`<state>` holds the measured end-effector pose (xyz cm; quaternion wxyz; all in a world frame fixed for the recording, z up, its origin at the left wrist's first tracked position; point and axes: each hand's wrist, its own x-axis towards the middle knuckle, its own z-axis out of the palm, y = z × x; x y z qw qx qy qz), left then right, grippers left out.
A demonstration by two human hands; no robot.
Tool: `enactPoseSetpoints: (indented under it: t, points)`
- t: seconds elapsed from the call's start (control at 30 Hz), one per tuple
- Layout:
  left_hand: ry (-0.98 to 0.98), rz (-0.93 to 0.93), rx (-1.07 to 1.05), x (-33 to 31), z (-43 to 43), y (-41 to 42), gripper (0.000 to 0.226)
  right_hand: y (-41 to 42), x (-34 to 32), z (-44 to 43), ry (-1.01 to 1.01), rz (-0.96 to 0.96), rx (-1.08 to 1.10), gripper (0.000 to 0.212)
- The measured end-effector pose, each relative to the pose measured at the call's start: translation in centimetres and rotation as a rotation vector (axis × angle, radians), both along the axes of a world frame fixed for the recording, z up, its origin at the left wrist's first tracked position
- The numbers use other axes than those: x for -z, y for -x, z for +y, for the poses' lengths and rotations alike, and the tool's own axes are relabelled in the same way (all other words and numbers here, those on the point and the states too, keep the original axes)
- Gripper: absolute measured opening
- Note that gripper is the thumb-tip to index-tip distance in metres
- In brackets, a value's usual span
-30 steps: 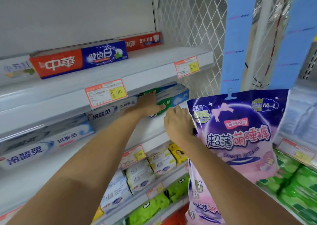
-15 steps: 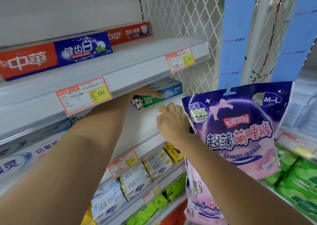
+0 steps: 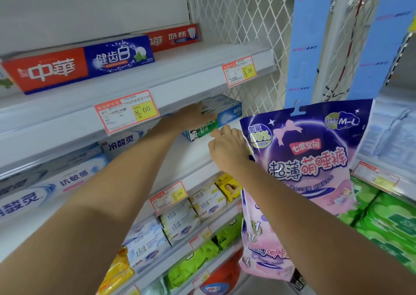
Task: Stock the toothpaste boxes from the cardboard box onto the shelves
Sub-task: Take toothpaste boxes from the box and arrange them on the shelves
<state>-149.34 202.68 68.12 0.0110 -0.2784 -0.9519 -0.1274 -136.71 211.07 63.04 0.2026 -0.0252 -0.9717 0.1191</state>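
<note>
head: left hand [image 3: 194,115] touches one green toothpaste box [image 3: 203,129].

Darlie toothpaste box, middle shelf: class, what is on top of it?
The left hand lies across the Darlie toothpaste box, fingers straight. The hand and the shelf edge above hide much of its top, so a second stacked box cannot be ruled out.

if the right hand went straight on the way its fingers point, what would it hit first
Most likely the green Darlie toothpaste box, lying just ahead of the right hand on the shelf, under the left hand. Depth is unclear, so the gap is hard to judge.
</note>
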Motion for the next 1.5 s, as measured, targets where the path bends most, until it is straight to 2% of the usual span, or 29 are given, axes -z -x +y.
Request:
enactPoseSetpoints:
  t: [0.03,0.13,0.23,0.27,0.33,0.47,0.57,0.67,0.8,0.9,1.0,1.1,1.17,1.27,1.33,1.37,1.43,1.5]
  points:
    - [-0.078,0.031,0.035,0.1,-0.5,-1.1,0.015,-0.2,0.0,-0.1,-0.024,-0.017,-0.008,0.04]
    - [-0.221,0.135,0.065,1.0,-3.2,-5.8,0.019,-0.2,0.8,0.2,0.104,0.049,-0.005,0.032]
    - [-0.441,0.347,0.021,2.5,-6.6,-11.8,0.023,-2.3,2.0,-1.0,0.363,0.359,-0.116,0.011]
    - [-0.539,0.387,0.027,3.1,-7.8,-14.3,0.022,-3.8,2.3,-1.8,0.411,0.433,-0.174,0.01]
    - [-0.679,0.402,0.031,4.9,-10.3,-18.8,0.027,-6.9,3.6,-3.4,0.485,0.444,-0.271,0.025]
    - [-0.75,0.266,-0.006,11.1,-14.8,-25.4,0.045,-11.9,10.4,-6.5,0.527,0.218,-0.406,0.034]
    - [-0.751,0.078,-0.028,18.1,-17.6,-29.3,0.05,-14.7,17.5,-8.6,0.479,-0.022,-0.443,0.043]
    - [-0.684,-0.184,-0.143,26.9,-20.6,-32.1,0.051,-17.3,25.2,-10.6,0.463,-0.227,-0.418,0.037]
    - [-0.623,-0.552,-0.408,39.0,-24.7,-35.0,0.033,-20.2,36.8,-12.3,0.412,-0.609,-0.275,0.015]
    - [-0.464,-0.698,-0.567,47.1,-27.3,-37.0,0.023,-22.2,44.4,-13.0,0.343,-0.841,-0.164,0.012]
    - [-0.335,-0.814,-0.678,54.1,-29.2,-38.7,0.01,-23.6,51.1,-13.4,0.282,-0.99,-0.099,0.009]
    - [-0.215,-0.877,-0.714,60.6,-30.1,-40.0,0.013,-24.7,57.1,-13.6,0.27,-1.057,-0.072,0.012]
    - [-0.214,-0.936,-0.672,64.3,-30.1,-40.6,0.013,-25.0,60.6,-13.7,0.252,-1.054,-0.064,0.01]
    - [-0.217,-1.012,-0.667,69.9,-29.6,-41.3,0.025,-25.9,66.0,-13.4,0.22,-1.099,-0.082,0.016]
    - [-0.179,-1.028,-0.693,72.6,-29.2,-41.8,0.029,-27.0,68.8,-13.2,0.219,-1.137,-0.088,0.01]
    - [-0.155,-1.031,-0.684,73.8,-29.1,-42.1,0.031,-27.7,69.9,-13.1,0.179,-1.131,-0.079,0.017]
    - [-0.164,-1.048,-0.679,75.8,-28.8,-43.0,0.035,-29.0,71.2,-13.3,0.108,-1.11,-0.079,0.028]
    - [-0.255,-1.093,-0.686,76.9,-28.6,-43.7,0.042,-30.1,72.1,-13.6,0.049,-1.083,-0.119,0.026]
